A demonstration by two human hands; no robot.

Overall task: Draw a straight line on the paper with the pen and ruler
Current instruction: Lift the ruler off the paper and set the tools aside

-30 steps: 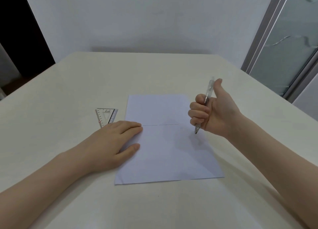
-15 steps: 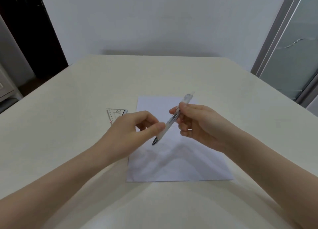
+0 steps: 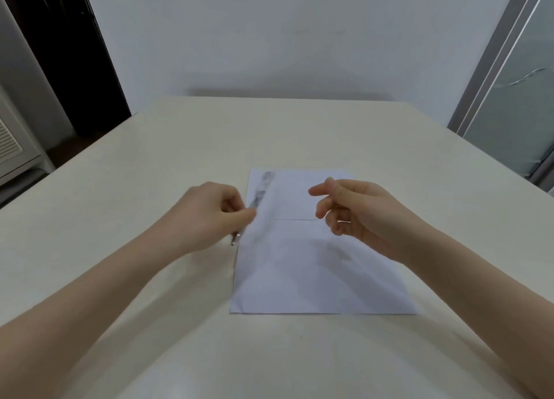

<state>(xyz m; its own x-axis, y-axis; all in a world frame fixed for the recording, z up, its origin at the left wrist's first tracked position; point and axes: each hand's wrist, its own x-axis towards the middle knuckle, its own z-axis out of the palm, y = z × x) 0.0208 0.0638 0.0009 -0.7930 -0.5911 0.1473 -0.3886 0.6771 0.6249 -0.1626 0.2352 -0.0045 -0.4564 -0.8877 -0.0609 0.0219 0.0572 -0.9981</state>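
A white sheet of paper lies on the cream table with a thin straight line drawn across its upper half. My left hand is closed on a clear pen, which is blurred by motion over the paper's left edge, its metal tip pointing down-left. My right hand hovers over the paper's right side with fingers loosely apart and nothing in it. The ruler is hidden, probably behind my left hand.
The wall stands behind the table's far edge. A glass door frame rises at the right. A dark doorway and a white unit are at the left.
The pen passed from my right hand into my left hand, which carried it leftward to the paper's left edge. My right hand let go and opened. The triangular ruler is no longer visible.
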